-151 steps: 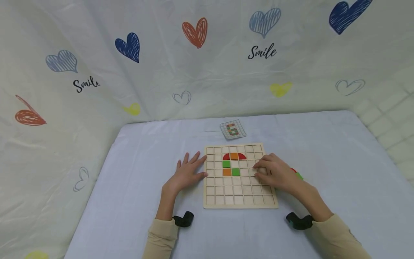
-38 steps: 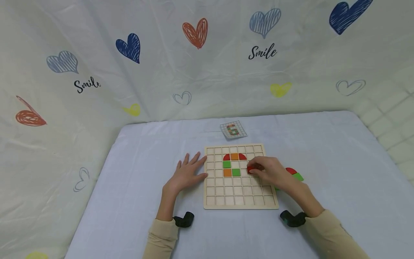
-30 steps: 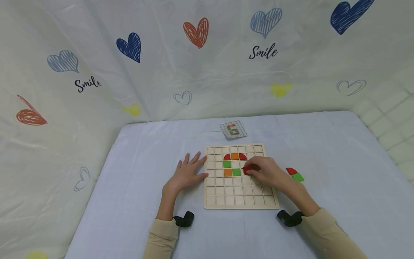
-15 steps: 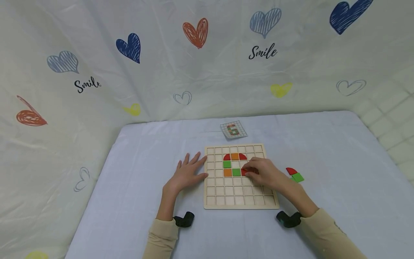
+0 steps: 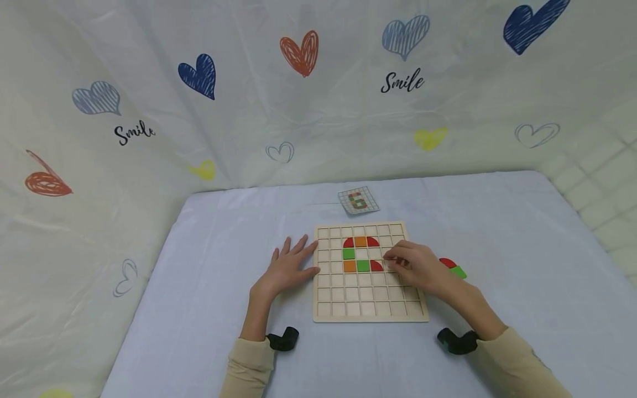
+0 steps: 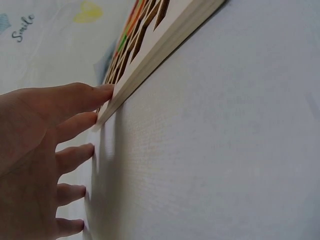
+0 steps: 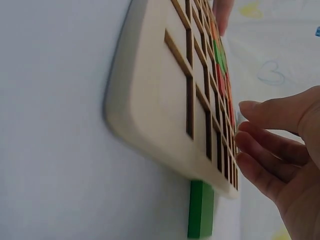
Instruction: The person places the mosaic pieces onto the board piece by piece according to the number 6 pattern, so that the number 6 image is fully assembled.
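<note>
A wooden grid board lies on the white-covered table. Set in its cells are red quarter-round tiles, orange squares and green squares; one red quarter-round tile ends the lower row beside a green tile. My left hand is spread flat, its thumb and fingertips at the board's left edge, as the left wrist view also shows. Over the board's right part hovers my right hand, fingers bent loosely with a gap to the thumb and nothing held between them.
Right of the board, partly behind the right wrist, lie a red quarter-round tile and a green tile. A green block sits by the board's edge in the right wrist view. A patterned grid card lies behind the board.
My right hand brought a red quarter-round tile leftward into the cell beside the lower green tile, let it go and drew back to the right. My left hand stayed put.
</note>
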`<state>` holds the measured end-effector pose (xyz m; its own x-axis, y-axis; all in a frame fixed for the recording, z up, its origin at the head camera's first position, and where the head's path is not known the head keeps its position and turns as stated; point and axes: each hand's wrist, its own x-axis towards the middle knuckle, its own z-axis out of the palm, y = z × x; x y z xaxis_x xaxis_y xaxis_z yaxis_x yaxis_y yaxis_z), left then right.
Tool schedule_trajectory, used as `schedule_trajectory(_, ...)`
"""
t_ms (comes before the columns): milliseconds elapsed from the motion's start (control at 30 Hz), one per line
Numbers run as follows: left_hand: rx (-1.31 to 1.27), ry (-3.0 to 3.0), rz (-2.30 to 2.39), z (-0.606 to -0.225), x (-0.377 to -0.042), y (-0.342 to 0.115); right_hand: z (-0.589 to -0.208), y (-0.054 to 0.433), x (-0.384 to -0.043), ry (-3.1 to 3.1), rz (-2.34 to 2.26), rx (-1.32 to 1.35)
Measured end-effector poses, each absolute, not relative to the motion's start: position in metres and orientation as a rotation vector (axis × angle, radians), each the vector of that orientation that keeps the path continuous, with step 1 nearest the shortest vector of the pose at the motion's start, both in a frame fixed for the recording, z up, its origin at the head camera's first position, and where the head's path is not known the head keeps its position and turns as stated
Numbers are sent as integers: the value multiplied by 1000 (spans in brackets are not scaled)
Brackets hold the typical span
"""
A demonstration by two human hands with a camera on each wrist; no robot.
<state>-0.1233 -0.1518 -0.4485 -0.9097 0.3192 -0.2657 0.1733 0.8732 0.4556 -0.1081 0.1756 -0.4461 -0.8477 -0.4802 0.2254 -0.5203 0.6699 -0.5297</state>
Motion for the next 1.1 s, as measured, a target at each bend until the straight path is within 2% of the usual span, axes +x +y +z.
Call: schedule_trajectory(1100, 365, 2704, 640, -448, -121, -151, -453, 242, -73, -2881, 769, 784)
